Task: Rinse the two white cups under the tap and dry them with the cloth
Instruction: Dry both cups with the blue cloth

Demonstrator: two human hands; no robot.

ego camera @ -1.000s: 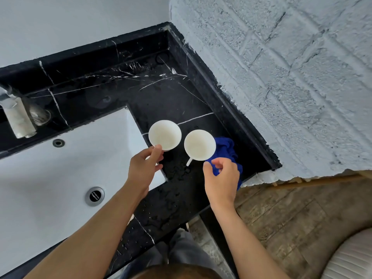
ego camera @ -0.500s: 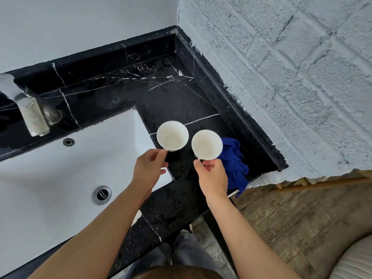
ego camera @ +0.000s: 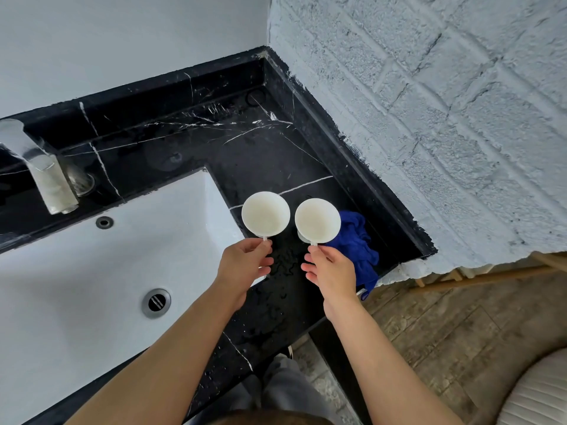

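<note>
Cup handles pinched by left hand (ego camera: 245, 261) & right hand (ego camera: 333, 269); blue cloth (ego camera: 357, 243) at tabletop's (ego camera: 260, 154) right edge, partly hidden behind right cup (ego camera: 317, 220); left cup (ego camera: 265, 213) beside sink (ego camera: 76, 271).

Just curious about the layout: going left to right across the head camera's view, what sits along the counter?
Tap → sink drain → left cup → right cup → blue cloth → brick wall.

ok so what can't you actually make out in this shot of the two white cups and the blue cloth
Head view only:
- Handles of the left white cup and right white cup: covered by the left hand and right hand.
- Crumpled blue cloth: partly behind the right cup and hand.
- Chrome tap: cut by the left edge.
</note>
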